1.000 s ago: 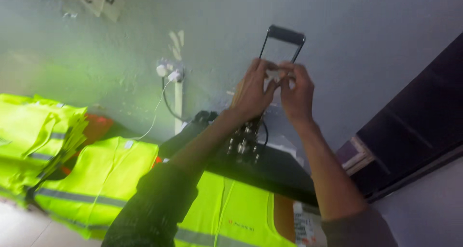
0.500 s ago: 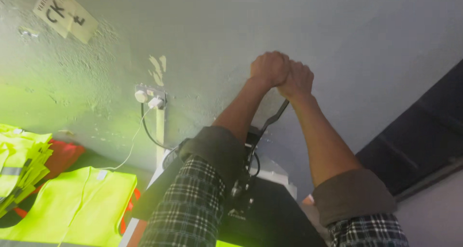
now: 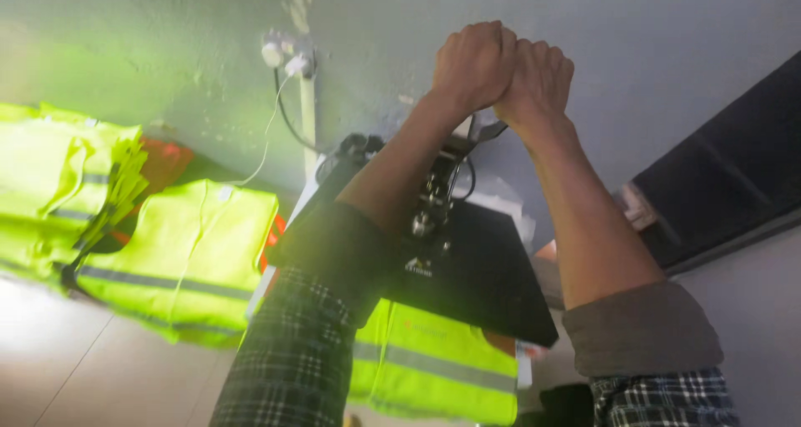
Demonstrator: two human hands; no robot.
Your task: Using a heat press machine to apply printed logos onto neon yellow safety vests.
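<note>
I observe the left hand (image 3: 474, 60) and right hand (image 3: 538, 78) both clenched around the press handle (image 3: 484, 131). The black heat press (image 3: 476, 277) stands over a yellow vest (image 3: 434, 369).

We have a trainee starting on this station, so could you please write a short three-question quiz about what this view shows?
1. True or false: both hands grip the heat press handle.
2. What colour is the vest under the black platen? A orange, B high-visibility yellow, C blue.
3. What hangs from the wall socket?

Key: 1 true: left hand and right hand are clasped together on it. 2 B, the vest. 3 Cables.
</note>
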